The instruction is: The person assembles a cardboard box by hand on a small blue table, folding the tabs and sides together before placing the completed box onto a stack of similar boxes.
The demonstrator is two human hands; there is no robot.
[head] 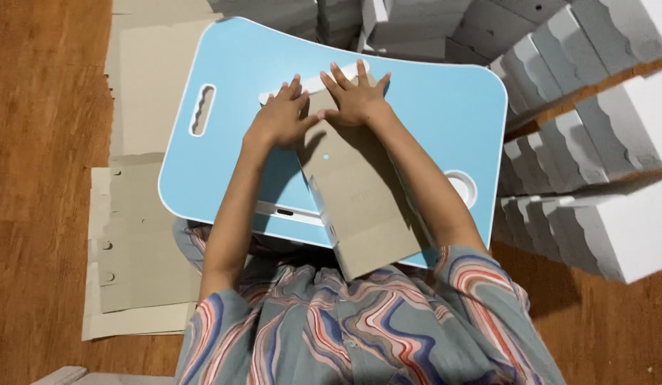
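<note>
A flat brown cardboard box blank lies lengthwise on a light blue lap table, its near end hanging over the table's front edge. My left hand presses palm-down on the far left corner of the cardboard, fingers spread. Beside it, my right hand presses flat on the far end, fingers spread too. Both hands touch each other at the thumbs. A white strip shows along the cardboard's left side.
Flat cardboard sheets lie on the wooden floor at the left. Rows of assembled white boxes are stacked at the right and along the back. The table has a handle slot and a round cup hole.
</note>
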